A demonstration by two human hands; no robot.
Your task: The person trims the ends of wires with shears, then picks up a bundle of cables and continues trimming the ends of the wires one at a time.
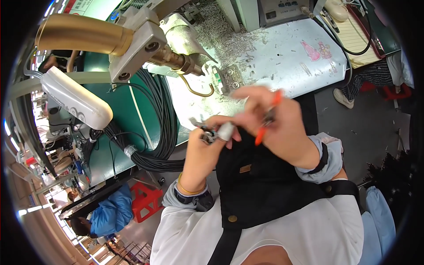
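My left hand (196,152) is closed around several small dark and silver parts (206,136), too small to name exactly. A whitish cover (225,131) sits on one of its fingertips. Close beside it, my right hand (289,128) is blurred by motion, its fingers curled on a small tool with orange handles (260,136); the tool's working end is hidden. Both hands are in front of the black apron (265,176), just off the near edge of the worktable (282,66). Beyond them stands a small metal fixture (230,78).
Above the fixture hangs a machine head with a brass-coloured cylinder (84,34) and a bent copper tube (196,92). Many tiny metal pins (221,37) litter the table. A thick black cable coil (161,132) lies left, below a white lamp (77,99). A notebook (353,37) is far right.
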